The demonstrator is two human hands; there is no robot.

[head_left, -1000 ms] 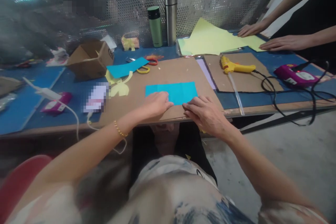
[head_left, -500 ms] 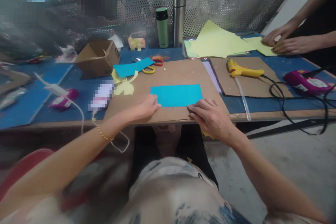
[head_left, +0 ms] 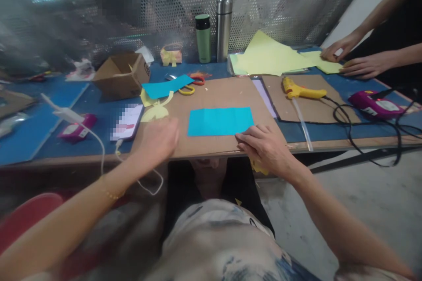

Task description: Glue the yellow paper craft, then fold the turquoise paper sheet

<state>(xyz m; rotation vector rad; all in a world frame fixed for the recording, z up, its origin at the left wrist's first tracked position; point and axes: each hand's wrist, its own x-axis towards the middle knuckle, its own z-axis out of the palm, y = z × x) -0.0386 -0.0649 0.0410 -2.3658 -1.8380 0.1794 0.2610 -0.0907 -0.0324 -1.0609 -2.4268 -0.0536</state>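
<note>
A blue paper rectangle (head_left: 219, 121) with faint upright creases lies on the brown cardboard sheet (head_left: 224, 92) in front of me. My right hand (head_left: 265, 144) has its fingers together at the paper's lower right corner, holding it down against the cardboard. Off to the left of the paper, apart from it, is my left hand (head_left: 161, 138). It is curled into a loose fist and smeared by motion, and nothing shows in it. Close beyond that hand lie pale yellow paper cut-outs (head_left: 155, 113), with a second blue piece (head_left: 169, 86) behind them, partly over the scissors (head_left: 187, 90).
Left stand an open carton (head_left: 120, 77), a phone (head_left: 128, 121) and a cabled purple device (head_left: 78, 128). A yellow glue gun (head_left: 305, 91) rests on cardboard at right. Behind are two flasks (head_left: 203, 39) and yellow sheets (head_left: 263, 57). Another person's hands (head_left: 359, 66) work at far right.
My left hand has come off the blue paper's left edge and moved left. Creases now show on the paper. My right hand stays at its corner. The other person's hands have shifted slightly.
</note>
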